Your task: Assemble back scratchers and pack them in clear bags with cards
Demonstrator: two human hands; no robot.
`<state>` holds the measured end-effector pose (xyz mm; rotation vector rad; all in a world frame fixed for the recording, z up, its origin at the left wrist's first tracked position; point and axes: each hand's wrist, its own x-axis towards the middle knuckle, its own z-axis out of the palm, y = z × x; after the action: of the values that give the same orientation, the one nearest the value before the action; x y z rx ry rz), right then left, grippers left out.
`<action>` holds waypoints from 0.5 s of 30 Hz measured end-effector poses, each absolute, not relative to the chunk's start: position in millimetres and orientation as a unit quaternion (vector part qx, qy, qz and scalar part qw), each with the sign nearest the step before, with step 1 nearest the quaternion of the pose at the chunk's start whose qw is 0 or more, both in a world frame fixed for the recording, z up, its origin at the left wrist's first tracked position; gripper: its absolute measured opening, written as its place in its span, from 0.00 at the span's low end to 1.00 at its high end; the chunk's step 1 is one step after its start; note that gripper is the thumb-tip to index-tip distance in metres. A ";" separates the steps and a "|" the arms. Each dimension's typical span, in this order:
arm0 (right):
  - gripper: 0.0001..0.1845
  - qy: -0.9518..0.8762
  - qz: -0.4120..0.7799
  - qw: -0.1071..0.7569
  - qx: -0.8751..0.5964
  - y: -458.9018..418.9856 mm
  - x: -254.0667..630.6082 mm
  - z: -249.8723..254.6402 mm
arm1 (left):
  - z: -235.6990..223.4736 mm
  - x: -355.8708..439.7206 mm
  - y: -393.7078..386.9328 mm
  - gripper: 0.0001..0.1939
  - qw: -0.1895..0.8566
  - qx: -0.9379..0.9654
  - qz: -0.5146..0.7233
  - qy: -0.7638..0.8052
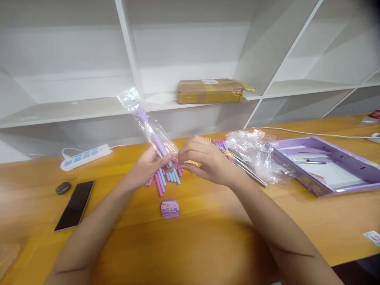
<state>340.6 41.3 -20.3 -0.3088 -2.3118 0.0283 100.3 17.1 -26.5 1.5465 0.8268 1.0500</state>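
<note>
My left hand (150, 164) is closed around a clear plastic bag (162, 128), thumb on top. Inside the bag, tilted up to the left, is a purple back scratcher (158, 142) with a clawed head at the far end. Fingers of my right hand (202, 158) pinch the bag's near end; the exact grip is partly hidden. Below the hands lie several pink, blue and purple handles (160, 184). A small stack of purple cards (170, 209) sits nearer to me. Beyond my right wrist are metal rods (249, 172) with yellow and magenta clawed ends.
Crumpled clear bags (252, 150) lie beside a shallow purple box (319, 188) at the right. A power strip (86, 157), a phone (75, 206) and a small dark case (63, 188) are at the left. On the shelf stands a cardboard box (209, 92).
</note>
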 end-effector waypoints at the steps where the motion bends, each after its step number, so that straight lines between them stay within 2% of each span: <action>1: 0.06 -0.908 0.024 0.396 -0.135 41.3 338.6 -20.4 | -28.0 99.8 17.1 0.19 0.525 0.650 0.425 0.348; 6: 0.12 -0.901 0.041 0.392 -0.178 40.6 331.1 -22.6 | -36.0 94.4 19.3 0.21 0.537 0.650 0.417 0.340; 15: 0.05 -0.890 0.061 0.411 -0.191 36.2 329.6 -23.1 | -33.9 96.2 16.0 0.21 0.540 0.661 0.403 0.330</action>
<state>329.6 36.2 -23.1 -0.4796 -2.2391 0.1545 96.2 16.0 -33.9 1.5721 0.7845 0.9585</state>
